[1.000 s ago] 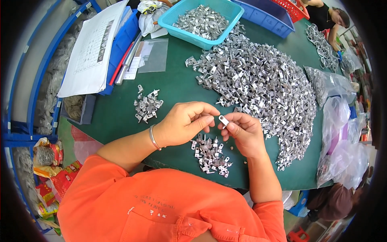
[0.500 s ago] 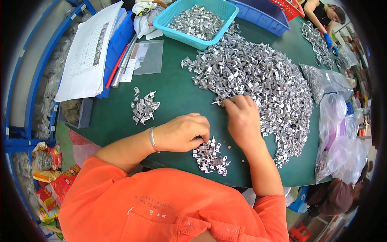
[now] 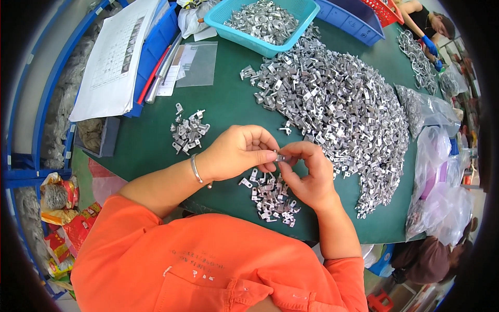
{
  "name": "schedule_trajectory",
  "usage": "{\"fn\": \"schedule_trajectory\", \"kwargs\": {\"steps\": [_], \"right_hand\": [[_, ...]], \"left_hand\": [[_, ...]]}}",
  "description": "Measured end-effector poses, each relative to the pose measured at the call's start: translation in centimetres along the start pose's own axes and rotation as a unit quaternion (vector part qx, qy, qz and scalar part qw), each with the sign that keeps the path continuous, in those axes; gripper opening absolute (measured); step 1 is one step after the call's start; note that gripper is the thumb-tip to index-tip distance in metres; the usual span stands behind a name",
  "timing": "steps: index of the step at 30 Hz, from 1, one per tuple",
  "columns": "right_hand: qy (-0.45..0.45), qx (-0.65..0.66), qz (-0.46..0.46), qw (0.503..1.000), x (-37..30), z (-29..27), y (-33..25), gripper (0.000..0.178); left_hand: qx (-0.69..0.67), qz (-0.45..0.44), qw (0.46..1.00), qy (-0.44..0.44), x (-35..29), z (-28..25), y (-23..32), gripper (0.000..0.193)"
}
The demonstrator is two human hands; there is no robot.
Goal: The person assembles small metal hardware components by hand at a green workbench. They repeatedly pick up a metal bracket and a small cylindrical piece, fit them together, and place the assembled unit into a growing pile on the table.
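Observation:
My left hand (image 3: 240, 152) and my right hand (image 3: 312, 174) meet over the near part of the table. A small silver metal bracket (image 3: 280, 157) is pinched between their fingertips, partly covered by them. Just below my hands lies a small heap of similar brackets (image 3: 274, 200). Another small heap (image 3: 189, 131) sits to the left, beyond my left wrist. The big pile of loose metal brackets (image 3: 343, 109) spreads over the right half of the green table (image 3: 228, 112), a short way past my right hand.
A turquoise basket (image 3: 270, 50) of metal parts stands at the back, beside a blue bin (image 3: 353, 26). Papers (image 3: 106, 67) on a blue tray fill the far left. Plastic bags (image 3: 429, 171) line the right edge. At the far right a person in blue gloves (image 3: 430, 46) handles metal rings (image 3: 416, 62).
My right hand has come back from the big pile's edge toward my left hand. My left hand has lifted off the near heap, and both now hold a bracket between them.

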State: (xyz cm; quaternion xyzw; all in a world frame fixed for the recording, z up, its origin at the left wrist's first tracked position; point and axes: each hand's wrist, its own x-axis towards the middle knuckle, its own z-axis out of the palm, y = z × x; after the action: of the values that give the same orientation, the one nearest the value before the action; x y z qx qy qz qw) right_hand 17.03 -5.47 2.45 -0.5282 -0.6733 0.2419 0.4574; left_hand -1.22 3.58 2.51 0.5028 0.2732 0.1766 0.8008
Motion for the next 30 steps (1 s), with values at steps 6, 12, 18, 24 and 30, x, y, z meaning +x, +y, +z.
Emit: {"fn": "schedule_trajectory", "kwargs": {"steps": [6, 12, 18, 24, 30], "right_hand": [[-0.015, 0.004, 0.008, 1.0, 0.2, -1.2, 0.2, 0.022], [-0.014, 0.024, -0.013, 1.0, 0.0, -1.5, 0.2, 0.015], [-0.052, -0.04, -0.13, 0.989, 0.3, -1.8, 0.7, 0.025], [0.038, -0.313, -0.058, 0.947, 1.7, 0.4, 2.3, 0.024], [0.06, -0.242, -0.091, 0.964, 1.0, 0.1, 2.9, 0.016]], "left_hand": [[-0.038, 0.0, 0.999, -0.023, -0.1, -0.3, 0.1, 0.011], [-0.047, -0.011, 0.999, -0.019, -0.1, -0.1, 0.5, 0.007], [0.129, 0.148, 0.979, -0.058, -0.2, -0.3, -0.4, 0.008], [0.369, 0.234, 0.881, -0.183, 0.0, -0.2, -0.1, 0.01], [0.34, 0.124, 0.929, -0.073, -0.2, 0.0, 0.1, 0.011]]}}
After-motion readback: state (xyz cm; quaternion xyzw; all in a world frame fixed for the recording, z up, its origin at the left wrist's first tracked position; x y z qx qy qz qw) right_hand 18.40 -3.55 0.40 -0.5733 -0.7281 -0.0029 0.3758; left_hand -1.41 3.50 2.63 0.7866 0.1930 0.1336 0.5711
